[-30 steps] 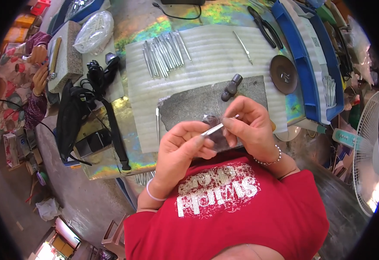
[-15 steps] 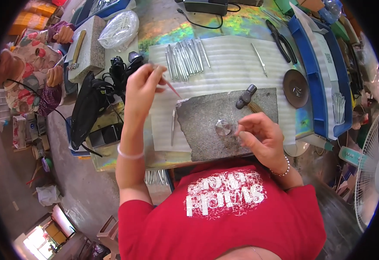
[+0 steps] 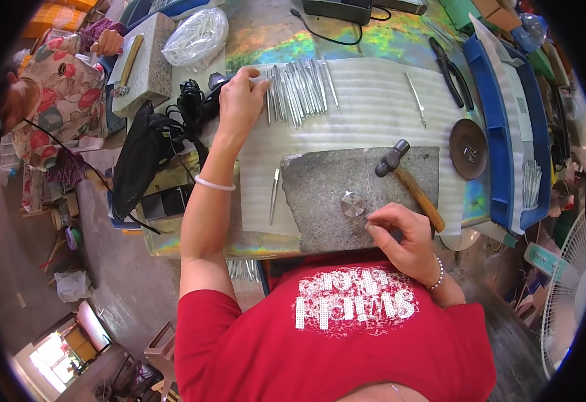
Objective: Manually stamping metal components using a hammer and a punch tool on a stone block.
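My left hand [image 3: 240, 104] reaches to the left end of a row of thin silvery metal rods [image 3: 301, 94] on white foam sheeting. Its thumb and fingers close at the end rod, and the grip is partly hidden. Over the right part of a grey stone slab [image 3: 313, 177], my right hand [image 3: 403, 236] is held with thumb and forefinger nearly together; anything between them is too small to make out. Just left of those fingertips lies a round shiny metal disc [image 3: 353, 204] on the slab. A hammer [image 3: 410, 184] with a wooden handle rests across the slab's right side, behind my right hand.
Tweezers [image 3: 275, 195] lie left of the slab, a slim pointed tool [image 3: 416, 100] beyond it. Black-handled pliers [image 3: 451, 74], a brown dish [image 3: 468, 149] and a blue tray [image 3: 497, 134] stand right. A black bag [image 3: 139, 164] and a stone block [image 3: 149, 67] are left, near another person.
My left hand has moved forward to the rods, taking the thin reddish-looking stick out of clear sight. My right hand has shifted slightly down, and more of the hammer's handle shows.
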Available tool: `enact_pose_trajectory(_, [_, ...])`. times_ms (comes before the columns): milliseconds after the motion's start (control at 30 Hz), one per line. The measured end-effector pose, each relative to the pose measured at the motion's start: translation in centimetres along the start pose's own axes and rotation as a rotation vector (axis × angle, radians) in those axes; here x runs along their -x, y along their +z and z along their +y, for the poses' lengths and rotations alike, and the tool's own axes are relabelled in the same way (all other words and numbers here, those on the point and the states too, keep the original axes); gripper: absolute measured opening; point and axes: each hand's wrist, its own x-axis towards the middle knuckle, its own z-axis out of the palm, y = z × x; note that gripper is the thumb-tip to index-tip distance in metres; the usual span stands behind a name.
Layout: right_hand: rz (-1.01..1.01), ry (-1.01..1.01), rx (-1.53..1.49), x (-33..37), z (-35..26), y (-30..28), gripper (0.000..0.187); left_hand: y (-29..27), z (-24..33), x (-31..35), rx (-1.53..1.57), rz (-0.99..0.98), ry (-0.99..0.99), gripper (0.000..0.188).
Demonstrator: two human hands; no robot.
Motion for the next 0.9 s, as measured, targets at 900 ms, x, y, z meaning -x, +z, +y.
enact_pose_trajectory(900, [-0.033,-0.118,0.098,-1.4,1.3,0.8,0.012,0.1,1.2,7.4,0.018,0.061,0.153,0.024])
